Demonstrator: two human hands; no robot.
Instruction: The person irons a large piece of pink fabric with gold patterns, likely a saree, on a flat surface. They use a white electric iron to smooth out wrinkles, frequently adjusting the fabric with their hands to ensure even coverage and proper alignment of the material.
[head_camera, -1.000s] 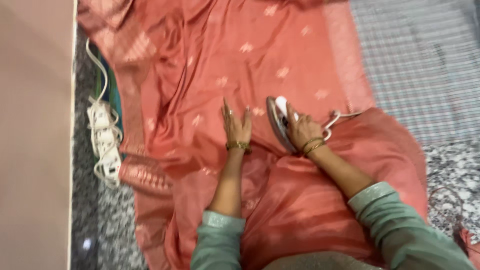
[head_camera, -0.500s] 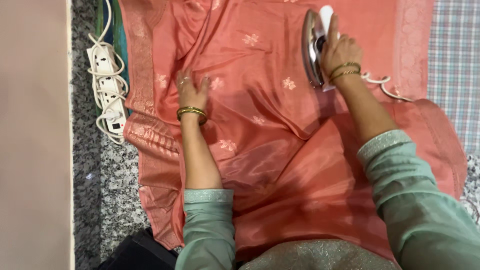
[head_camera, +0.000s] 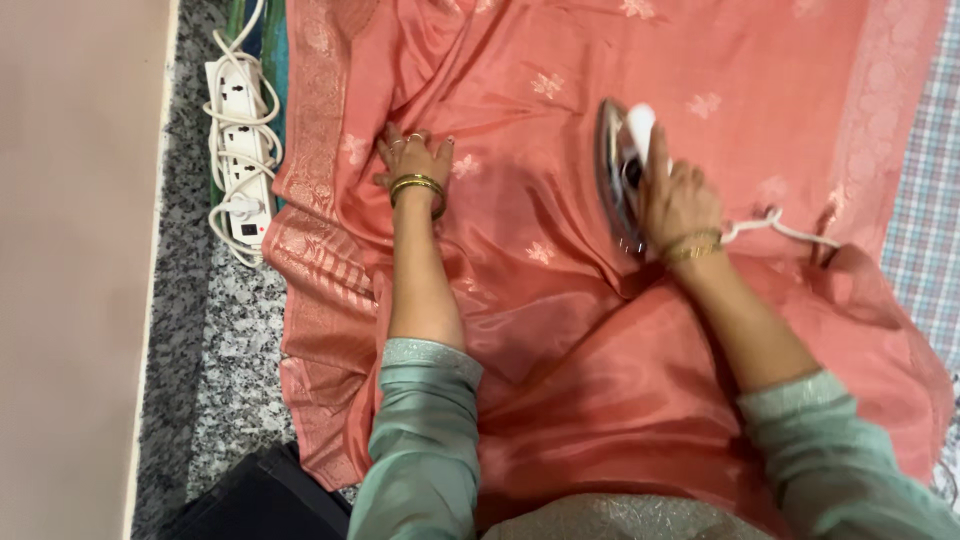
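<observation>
Ironing a soft pink cloth

The thin, slippery-looking pink cloth (head_camera: 560, 300) is lying on the floor; the left hand (head_camera: 415, 160) is pressing it flat, fingers spread, while the right hand (head_camera: 675, 200) is closing around the iron (head_camera: 620, 170) handle beside the white power strip (head_camera: 240, 160).

The iron (head_camera: 622, 170) is silver-soled with a white handle, tipped on its edge so the soleplate faces nine o'clock, nose toward twelve. It rests on the cloth (head_camera: 560, 90) at about two o'clock, white cord trailing toward three. The cloth is salmon-pink, glossy, scattered with pale flower motifs, woven borders along its edges, spread flat above, rumpled toward six.
</observation>
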